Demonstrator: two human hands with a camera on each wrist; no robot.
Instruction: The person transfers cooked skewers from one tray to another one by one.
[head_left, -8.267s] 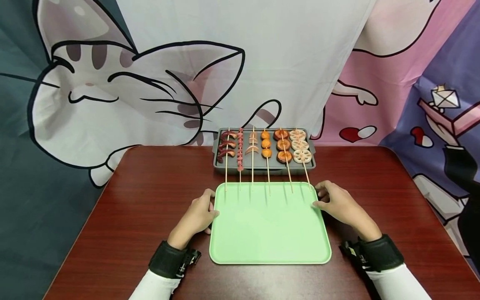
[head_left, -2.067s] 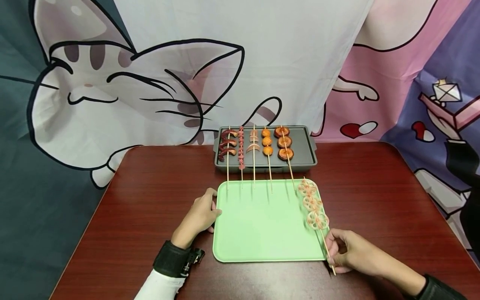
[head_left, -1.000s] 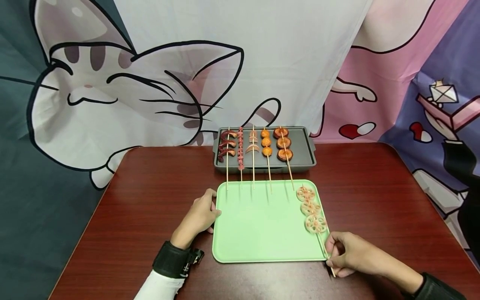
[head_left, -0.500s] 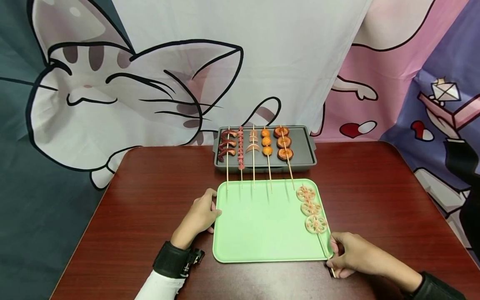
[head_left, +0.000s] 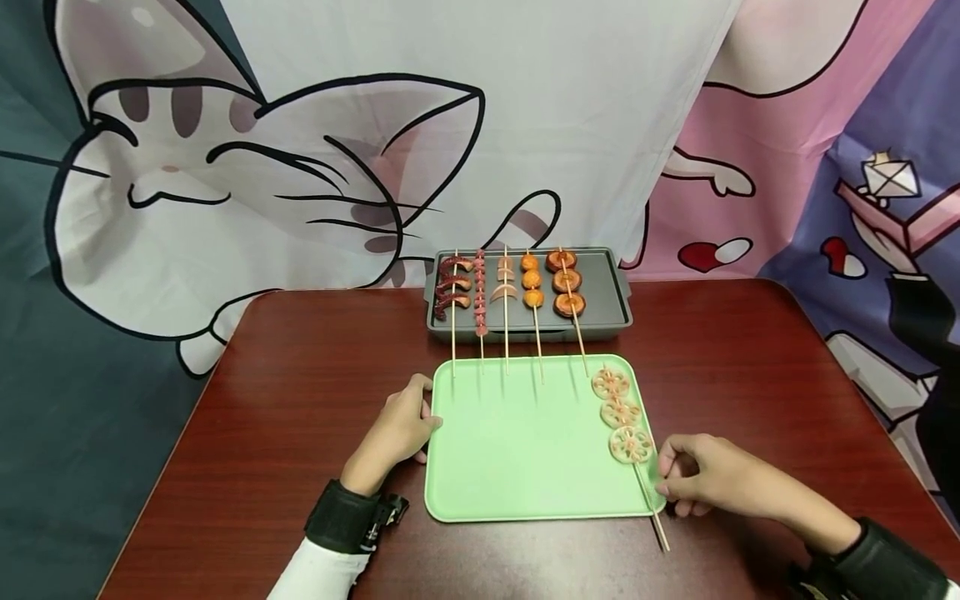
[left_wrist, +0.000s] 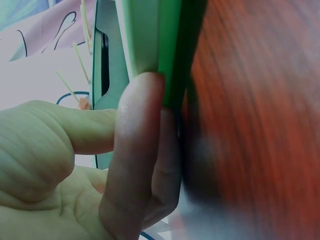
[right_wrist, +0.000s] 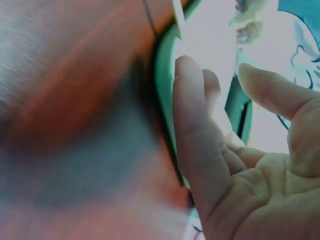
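A light green tray (head_left: 517, 467) lies on the table. My left hand (head_left: 397, 425) pinches its left rim, the thumb over the edge and the fingers underneath; the left wrist view shows the tray edge (left_wrist: 142, 40) at those fingertips. A skewer of lotus root slices (head_left: 630, 445) rests along the tray's right side, its bare stick end jutting past the near right corner. My right hand (head_left: 712, 477) is beside that corner, off the stick. In the right wrist view its thumb and fingers are spread apart (right_wrist: 192, 115), close to the tray's rim (right_wrist: 163, 82).
Behind the green tray stands a grey grill pan (head_left: 606, 292) with several skewers, among them mushroom slices (head_left: 567, 282), orange balls (head_left: 532, 279) and dark red curled pieces (head_left: 453, 283). Their sticks reach over the tray's far rim. A printed cloth (head_left: 585, 125) hangs behind the table (head_left: 315, 350).
The lotus root skewer came from the pan's right end to the tray and was lowered there. My right hand has let go of its stick and shifted slightly up. The left hand keeps its grip.
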